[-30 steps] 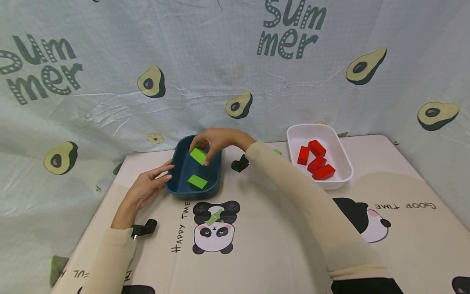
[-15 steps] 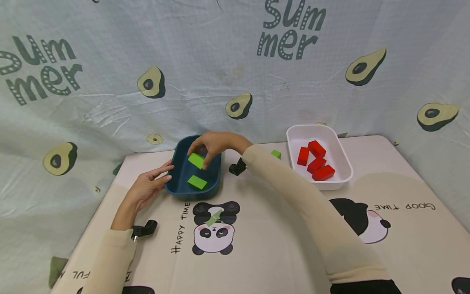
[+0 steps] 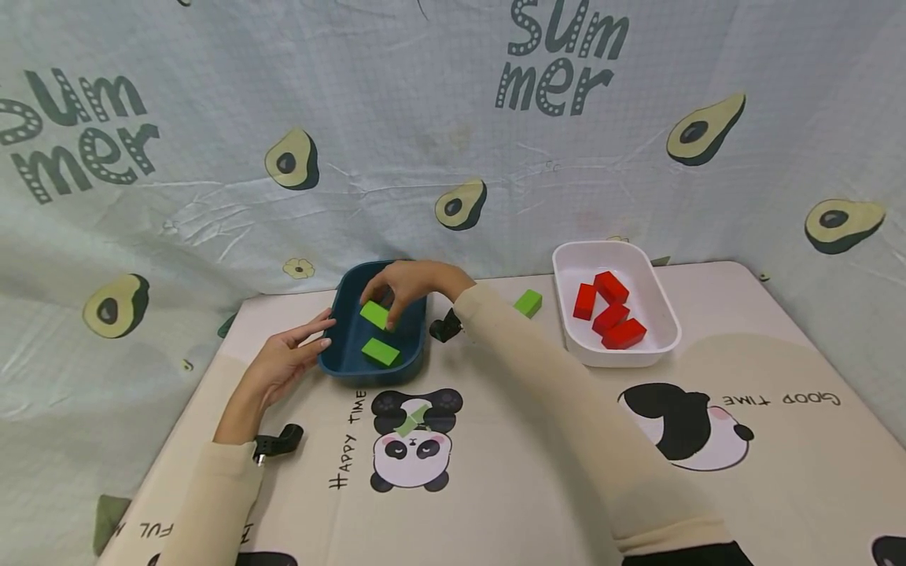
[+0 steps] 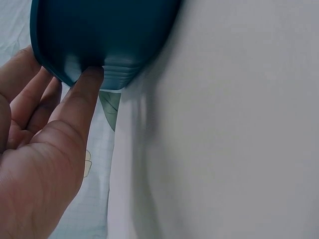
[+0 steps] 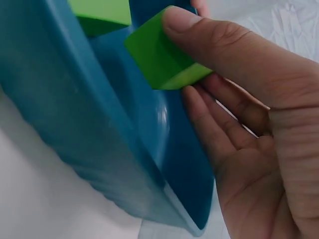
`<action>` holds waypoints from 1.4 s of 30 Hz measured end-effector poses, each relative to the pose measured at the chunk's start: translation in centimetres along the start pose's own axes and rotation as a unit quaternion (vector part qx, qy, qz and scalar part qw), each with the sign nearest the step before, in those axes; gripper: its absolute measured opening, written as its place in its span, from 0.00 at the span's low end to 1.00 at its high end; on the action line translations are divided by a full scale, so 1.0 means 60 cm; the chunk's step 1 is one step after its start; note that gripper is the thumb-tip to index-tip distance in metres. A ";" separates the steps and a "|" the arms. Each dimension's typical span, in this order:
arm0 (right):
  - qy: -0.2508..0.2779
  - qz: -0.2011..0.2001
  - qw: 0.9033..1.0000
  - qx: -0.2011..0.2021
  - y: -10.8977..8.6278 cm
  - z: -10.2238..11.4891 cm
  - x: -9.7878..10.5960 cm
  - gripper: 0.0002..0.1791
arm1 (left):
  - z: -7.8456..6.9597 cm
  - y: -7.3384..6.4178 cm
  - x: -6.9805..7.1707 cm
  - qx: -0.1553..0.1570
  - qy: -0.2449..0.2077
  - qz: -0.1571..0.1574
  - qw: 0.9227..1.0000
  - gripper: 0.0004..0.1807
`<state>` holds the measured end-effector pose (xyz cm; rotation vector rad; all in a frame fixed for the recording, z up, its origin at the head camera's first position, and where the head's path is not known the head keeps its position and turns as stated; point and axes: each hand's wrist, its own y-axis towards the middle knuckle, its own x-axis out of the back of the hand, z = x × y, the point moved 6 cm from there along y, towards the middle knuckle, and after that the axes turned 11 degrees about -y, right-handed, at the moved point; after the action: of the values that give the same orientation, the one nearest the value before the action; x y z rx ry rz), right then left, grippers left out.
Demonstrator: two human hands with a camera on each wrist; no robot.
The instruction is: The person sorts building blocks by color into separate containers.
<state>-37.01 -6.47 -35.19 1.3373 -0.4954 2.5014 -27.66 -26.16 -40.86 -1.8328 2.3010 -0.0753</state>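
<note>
My right hand [image 3: 410, 283] is inside the dark blue bin [image 3: 347, 358], its thumb and fingers pinching a green block [image 3: 374, 314]. The right wrist view shows the thumb on top of this held block [image 5: 162, 55] and fingertips beneath it. Another green block [image 3: 381, 351] lies in the bin's near part. My left hand [image 3: 283, 358] rests against the bin's left side with extended fingers. In the left wrist view, the left thumb [image 4: 82, 102] touches the bin wall [image 4: 119, 74], the fingers beside it partly hidden.
A white bin [image 3: 664, 346] with several red blocks [image 3: 610, 316] stands at the right. One green block [image 3: 528, 303] lies on the table between the bins, beyond the right sleeve [image 3: 538, 377]. A patterned cloth wall [image 3: 396, 141] rises behind the table.
My right hand has lowered slightly toward the near side of the blue bin with the green block. The right sleeve shifted, uncovering more of the table's green block. My left hand has stayed put.
</note>
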 end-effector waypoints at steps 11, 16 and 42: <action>-0.101 0.084 0.991 -0.030 0.018 -0.002 -0.032 0.33 | -0.002 0.000 0.000 -0.009 0.025 0.003 1.000 0.34; -0.099 0.065 0.993 -0.025 0.007 -0.003 -0.028 0.29 | -0.004 0.001 -0.001 -0.011 0.028 0.009 0.999 0.34; -0.149 -0.036 0.988 -0.036 -0.269 -0.013 -0.014 0.20 | 0.001 -0.005 0.000 -0.014 0.048 0.003 0.999 0.35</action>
<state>-30.97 8.43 -33.52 1.6780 -0.5800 2.2136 -27.37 -26.21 -40.84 -1.8741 2.3840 -0.1324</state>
